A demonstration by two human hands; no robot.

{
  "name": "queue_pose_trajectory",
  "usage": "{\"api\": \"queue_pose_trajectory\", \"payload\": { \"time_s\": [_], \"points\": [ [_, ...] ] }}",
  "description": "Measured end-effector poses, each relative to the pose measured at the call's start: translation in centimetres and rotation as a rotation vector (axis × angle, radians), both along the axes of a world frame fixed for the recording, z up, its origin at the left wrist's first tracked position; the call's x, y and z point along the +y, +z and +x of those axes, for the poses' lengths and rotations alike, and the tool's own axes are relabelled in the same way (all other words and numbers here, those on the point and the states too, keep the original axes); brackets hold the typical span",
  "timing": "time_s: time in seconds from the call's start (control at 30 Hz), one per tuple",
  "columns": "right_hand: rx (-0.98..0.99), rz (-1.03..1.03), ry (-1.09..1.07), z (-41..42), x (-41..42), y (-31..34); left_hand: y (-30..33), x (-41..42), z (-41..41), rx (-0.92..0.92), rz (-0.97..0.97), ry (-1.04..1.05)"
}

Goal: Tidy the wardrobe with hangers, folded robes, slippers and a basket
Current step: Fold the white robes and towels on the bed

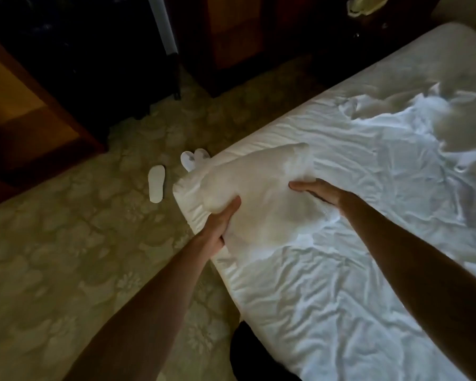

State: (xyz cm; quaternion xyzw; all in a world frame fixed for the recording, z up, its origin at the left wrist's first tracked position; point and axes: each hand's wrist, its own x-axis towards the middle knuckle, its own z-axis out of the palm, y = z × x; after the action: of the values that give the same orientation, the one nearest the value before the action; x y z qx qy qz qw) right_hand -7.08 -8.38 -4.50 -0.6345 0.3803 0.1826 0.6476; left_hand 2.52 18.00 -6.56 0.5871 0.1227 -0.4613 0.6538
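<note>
A folded white robe (259,199) sits at the bed's (341,284) near-left corner, the left hand (220,224) gripping its edge, the right hand (318,192) pressing flat on it. Folding looks nearly done; white slippers (173,171) lie scattered on the carpet (80,257), probably unsorted.

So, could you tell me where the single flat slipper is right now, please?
In the head view the single slipper lies on the patterned carpet, left of the bed corner and the folded robe, near a white pair.

Bed (341,284): folded robe (259,193) at corner. Carpet (66,257): slippers (156,183).
</note>
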Motion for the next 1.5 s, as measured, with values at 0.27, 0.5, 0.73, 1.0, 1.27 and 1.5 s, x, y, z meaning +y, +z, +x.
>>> {"api": "queue_pose_trajectory", "payload": {
  "time_s": [0.27,0.5,0.73,1.0,1.27,1.5],
  "points": [
    [0.06,-0.098,0.086,15.6,-5.4,-9.7,-11.9,-5.2,12.2,0.024,0.061,0.037],
    [0.134,-0.173,0.119,23.0,-6.9,-19.6,-22.5,-6.3,16.6,0.107,0.126,0.133],
    [0.125,-0.18,0.07,24.8,-7.7,-23.2,-25.6,-6.6,18.2,0.125,0.138,0.111],
    [0.044,-0.204,-0.108,22.0,-9.6,-16.0,-16.5,-5.9,23.4,-0.469,0.679,0.129],
    [-0.038,-0.368,-0.56,12.0,-14.6,-9.3,-8.4,-25.8,21.0,-0.946,0.059,-0.639],
    [0.268,-0.818,-0.683,-1.6,-22.0,-7.6,-8.1,-42.6,10.5,-1.072,-0.028,-1.249]
  ]
}}
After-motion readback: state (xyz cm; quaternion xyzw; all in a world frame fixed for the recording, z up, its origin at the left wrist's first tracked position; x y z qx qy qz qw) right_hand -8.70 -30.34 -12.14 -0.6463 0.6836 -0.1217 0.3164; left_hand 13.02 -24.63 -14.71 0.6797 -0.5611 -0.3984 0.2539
